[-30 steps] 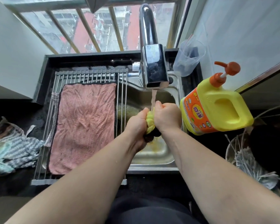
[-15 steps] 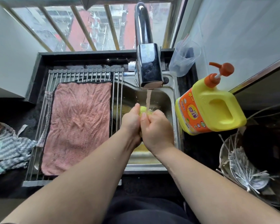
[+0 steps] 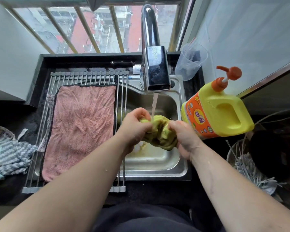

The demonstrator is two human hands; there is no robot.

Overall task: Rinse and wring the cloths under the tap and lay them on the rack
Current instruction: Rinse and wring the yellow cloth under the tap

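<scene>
- The yellow-green cloth point(image 3: 159, 131) is bunched over the steel sink point(image 3: 157, 166), directly under the stream from the chrome tap point(image 3: 155, 71).
- The left hand point(image 3: 134, 126) is closed around the cloth's left end; the right hand point(image 3: 184, 138) is closed around its right end, with the twisted middle stretched between them.
- Soaked, it looks limp and heavy with water, probably slick where suds remain. It should fold and twist freely, so gripping each end in a full fist and turning in opposite directions seems the surest way to wring it.
- A pink cloth point(image 3: 80, 128) already lies flat on the roll-up rack point(image 3: 84, 76) left of the basin, covering most of it; the free rods sit at its far edge and right side.
- A yellow detergent bottle point(image 3: 221, 113) stands just beside the right hand, near enough to be knocked.
</scene>
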